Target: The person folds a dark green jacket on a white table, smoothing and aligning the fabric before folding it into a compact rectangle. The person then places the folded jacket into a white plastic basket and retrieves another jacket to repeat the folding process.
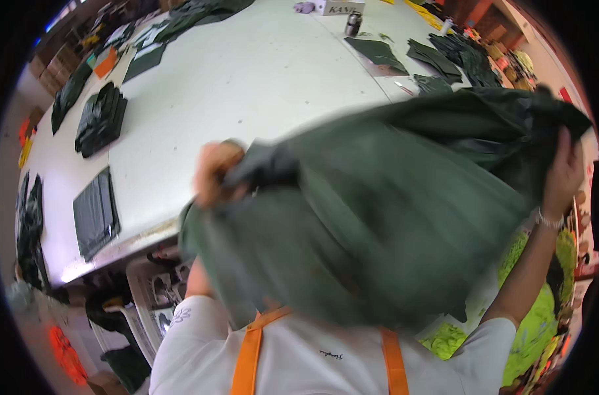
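A large dark green garment (378, 217) of smooth, coated-looking cloth is spread in the air between my hands, in front of my chest and over the table's near edge. Motion blurs its lower part, and its exact kind does not show. My left hand (217, 172), also blurred, is closed around its upper left part, beside a dark fold or opening. At the far right my right hand (564, 172) grips the bunched end of the cloth, its fingers partly hidden by it. The garment hides most of my left forearm.
On the white table (246, 85) lie a folded green stack (100, 122) and a flat folded dark piece (96, 212) at left. A dark can (353, 24) and green cloth pieces (377, 54) are farther back. White crates (144, 289) stand below; bright yellow-green cloth (536, 329) lies at right.
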A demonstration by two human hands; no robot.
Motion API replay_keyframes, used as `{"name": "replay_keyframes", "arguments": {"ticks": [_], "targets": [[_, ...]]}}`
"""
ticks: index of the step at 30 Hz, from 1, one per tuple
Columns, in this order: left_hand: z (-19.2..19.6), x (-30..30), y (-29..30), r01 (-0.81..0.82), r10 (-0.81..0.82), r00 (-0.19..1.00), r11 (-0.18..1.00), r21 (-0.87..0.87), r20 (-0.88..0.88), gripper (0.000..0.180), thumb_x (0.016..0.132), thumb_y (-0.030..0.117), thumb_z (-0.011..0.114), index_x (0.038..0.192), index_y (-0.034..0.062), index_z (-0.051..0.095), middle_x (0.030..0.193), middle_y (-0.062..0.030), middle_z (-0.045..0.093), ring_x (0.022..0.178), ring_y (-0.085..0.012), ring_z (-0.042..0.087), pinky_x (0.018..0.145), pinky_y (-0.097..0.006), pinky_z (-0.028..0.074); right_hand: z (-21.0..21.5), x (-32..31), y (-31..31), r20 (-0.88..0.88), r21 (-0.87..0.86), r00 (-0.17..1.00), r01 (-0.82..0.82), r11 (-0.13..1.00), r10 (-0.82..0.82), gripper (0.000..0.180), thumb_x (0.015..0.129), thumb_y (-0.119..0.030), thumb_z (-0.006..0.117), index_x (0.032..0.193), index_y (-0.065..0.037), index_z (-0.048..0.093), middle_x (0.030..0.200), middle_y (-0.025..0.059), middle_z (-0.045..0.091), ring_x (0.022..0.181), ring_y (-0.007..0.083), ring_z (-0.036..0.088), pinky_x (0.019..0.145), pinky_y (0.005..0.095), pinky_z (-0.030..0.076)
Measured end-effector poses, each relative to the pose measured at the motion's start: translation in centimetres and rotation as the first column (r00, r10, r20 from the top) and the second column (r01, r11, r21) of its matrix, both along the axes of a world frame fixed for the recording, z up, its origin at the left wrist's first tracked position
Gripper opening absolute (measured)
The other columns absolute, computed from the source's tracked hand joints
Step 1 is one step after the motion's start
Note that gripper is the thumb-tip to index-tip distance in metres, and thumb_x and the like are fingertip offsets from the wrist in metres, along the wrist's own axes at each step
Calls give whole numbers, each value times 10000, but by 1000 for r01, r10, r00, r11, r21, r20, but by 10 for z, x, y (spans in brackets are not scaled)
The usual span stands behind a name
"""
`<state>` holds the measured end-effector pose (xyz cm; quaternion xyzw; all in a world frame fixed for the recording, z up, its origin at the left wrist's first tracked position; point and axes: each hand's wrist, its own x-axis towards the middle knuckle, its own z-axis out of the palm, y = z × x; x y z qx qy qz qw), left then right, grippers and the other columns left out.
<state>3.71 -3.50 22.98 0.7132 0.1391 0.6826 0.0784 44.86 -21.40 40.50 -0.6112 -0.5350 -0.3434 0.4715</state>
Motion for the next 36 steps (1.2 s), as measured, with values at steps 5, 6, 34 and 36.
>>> {"name": "replay_keyframes", "arguments": {"ticks": [5,6,34,36], "targets": [[-5,-19,13,-1,-223,769,937,-350,-599,215,682,94,750,730,52,545,660,-48,547,601,-201,526,782,-355,429,-10,33,1,-24,-144,928,365,920,-372,355,933,-277,546,1099,31,605,884,64,628,771,80,512,765,216,411],[-7,-23,13,-30,-399,762,765,-644,-510,199,699,73,745,739,47,552,674,-11,547,625,-131,501,733,-291,417,-18,20,2,16,-130,946,322,938,-323,357,931,-277,550,1106,29,602,897,73,635,781,86,526,771,224,416],[-51,8,384,-883,747,401,469,-6,-530,252,920,335,493,879,89,527,757,-197,599,690,-405,587,578,-480,453,-241,89,496,85,-657,993,117,745,-81,427,943,-461,359,807,-92,525,709,218,619,693,433,604,603,532,471],[-111,26,431,-903,638,325,429,-29,-698,266,923,327,481,885,65,513,841,-184,605,750,-396,589,637,-485,461,-308,106,549,60,-768,998,48,639,-4,422,945,-440,363,806,-86,546,734,232,618,709,434,604,626,532,469]]}}
